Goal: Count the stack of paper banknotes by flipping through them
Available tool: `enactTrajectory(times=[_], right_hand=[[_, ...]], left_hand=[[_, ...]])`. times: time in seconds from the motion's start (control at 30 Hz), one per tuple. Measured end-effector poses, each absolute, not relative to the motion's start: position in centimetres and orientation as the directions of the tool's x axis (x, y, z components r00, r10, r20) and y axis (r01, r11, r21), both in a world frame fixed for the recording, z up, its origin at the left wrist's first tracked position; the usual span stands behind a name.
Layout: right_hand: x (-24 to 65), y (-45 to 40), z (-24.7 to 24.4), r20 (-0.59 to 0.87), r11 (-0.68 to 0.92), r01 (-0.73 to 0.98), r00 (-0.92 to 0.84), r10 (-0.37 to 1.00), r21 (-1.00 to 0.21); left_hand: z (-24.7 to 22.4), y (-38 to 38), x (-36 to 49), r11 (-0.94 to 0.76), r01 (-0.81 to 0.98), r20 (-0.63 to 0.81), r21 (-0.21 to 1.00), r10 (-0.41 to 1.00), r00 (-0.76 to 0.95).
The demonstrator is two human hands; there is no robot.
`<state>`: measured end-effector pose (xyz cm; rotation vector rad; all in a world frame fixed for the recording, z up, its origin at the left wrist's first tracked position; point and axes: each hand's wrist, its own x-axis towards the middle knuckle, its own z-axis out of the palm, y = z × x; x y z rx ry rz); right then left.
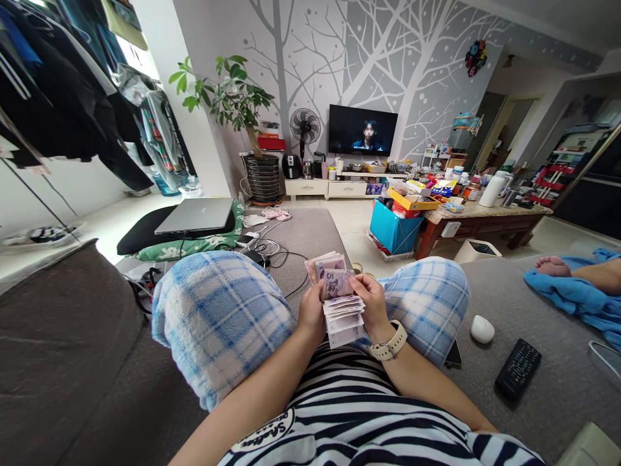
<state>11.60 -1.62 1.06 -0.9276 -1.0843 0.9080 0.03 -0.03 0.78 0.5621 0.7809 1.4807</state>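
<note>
Both hands meet in front of my lap around a stack of banknotes [338, 285]. My left hand [312, 309] is closed on the stack's left side, and more notes fan out beyond its fingers. On the right side, my right hand [371, 299] pinches the edge of a purple note marked 5. Several folded notes [345, 327] hang down toward my striped shirt, their ends layered. A pale watch [392, 343] circles my right wrist. My knees, in blue checked trousers [223, 304], flank the hands. How many notes each hand grips is hidden.
On the grey sofa, a remote control [518, 369] and a white earbud case [482, 330] lie to my right. Another person's foot [553, 266] is farther right. A closed laptop [195, 215] and cables [272, 249] are at left. A cluttered table [478, 217] stands beyond.
</note>
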Motion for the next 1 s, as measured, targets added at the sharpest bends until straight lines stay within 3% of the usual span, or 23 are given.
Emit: enactTrajectory(times=[0.6,0.77,1.0], right_hand=[[11.6,-1.1,0.3,0.288,0.330,-0.205,0.209,0.934,-0.921],[11.5,-1.1,0.6,0.260,0.334,-0.246,0.288,0.922,-0.910],[11.6,-1.3,0.8,0.268,0.315,-0.183,0.240,0.933,-0.931]], left_hand=[[2.0,-0.9,0.1,0.111,-0.675,-0.198,0.730,0.979,-0.054],[1.9,-1.2,-0.2,0.130,-0.651,-0.172,0.748,0.985,-0.001],[1.7,-1.2,-0.2,0.116,-0.648,-0.137,0.753,0.990,0.019]])
